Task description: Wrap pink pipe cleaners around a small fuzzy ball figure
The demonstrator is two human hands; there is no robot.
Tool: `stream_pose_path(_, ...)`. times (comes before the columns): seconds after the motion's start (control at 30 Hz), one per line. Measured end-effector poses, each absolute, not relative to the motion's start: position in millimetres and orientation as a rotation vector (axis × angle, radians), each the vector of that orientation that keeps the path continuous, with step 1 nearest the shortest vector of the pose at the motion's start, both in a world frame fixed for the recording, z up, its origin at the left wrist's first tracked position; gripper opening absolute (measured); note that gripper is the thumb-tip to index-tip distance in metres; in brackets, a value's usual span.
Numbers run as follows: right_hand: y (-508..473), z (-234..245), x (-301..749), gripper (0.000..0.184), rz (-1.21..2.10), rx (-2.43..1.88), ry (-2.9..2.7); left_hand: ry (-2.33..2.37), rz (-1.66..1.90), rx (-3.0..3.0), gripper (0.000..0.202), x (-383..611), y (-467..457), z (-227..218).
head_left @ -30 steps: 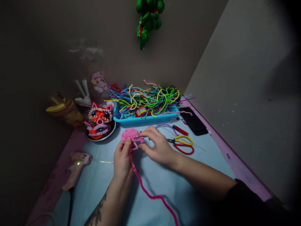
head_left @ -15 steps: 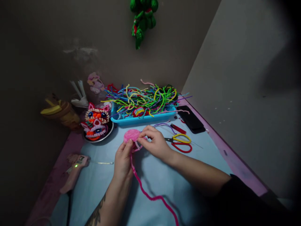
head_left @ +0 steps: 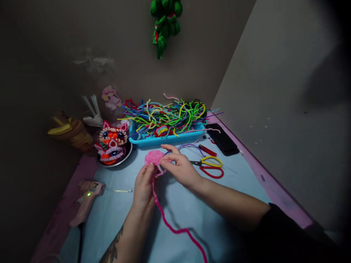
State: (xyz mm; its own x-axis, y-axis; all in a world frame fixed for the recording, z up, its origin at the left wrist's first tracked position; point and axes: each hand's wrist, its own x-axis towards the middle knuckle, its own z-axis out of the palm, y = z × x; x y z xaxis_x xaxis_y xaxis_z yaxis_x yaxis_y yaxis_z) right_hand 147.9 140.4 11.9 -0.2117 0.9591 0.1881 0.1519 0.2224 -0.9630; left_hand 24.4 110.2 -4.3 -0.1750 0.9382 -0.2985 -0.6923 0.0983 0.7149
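My left hand (head_left: 143,186) is closed around the lower left side of a rounded pink pipe-cleaner piece (head_left: 154,157), thumb on its front. Thumb and finger of my right hand (head_left: 183,168) pinch at the right edge of the same piece, while another finger lifts away above it. A paler pink loop (head_left: 160,171) hangs just under the piece. From below my left thumb, a long darker pink pipe cleaner (head_left: 175,231) trails down toward the bottom of the view. Exactly what the right fingertips grip is partly hidden.
Behind my hands is a blue tray (head_left: 164,140) heaped with coloured pipe cleaners (head_left: 175,115). Scissors (head_left: 211,167), a red lighter-like object (head_left: 207,150) and a black phone (head_left: 222,138) lie right. At left are a pink glue gun (head_left: 89,201) and a bowl (head_left: 123,159) holding fuzzy animal figures (head_left: 112,140).
A finger of my right hand has lifted and spread upward off the pink piece. My left hand keeps its hold in about the same place.
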Motion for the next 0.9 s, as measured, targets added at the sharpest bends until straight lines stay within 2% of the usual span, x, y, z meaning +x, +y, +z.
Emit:
stream_pose_path(0.77,137,10,147,0.006,0.913,-1.097,-1.535,0.963,1.41,0.321,0.035,20,109,3)
stream_pose_path(0.9,142,16,156,0.024,0.677,-0.987,-1.634,1.016,1.474,0.244,0.031,16,112,3)
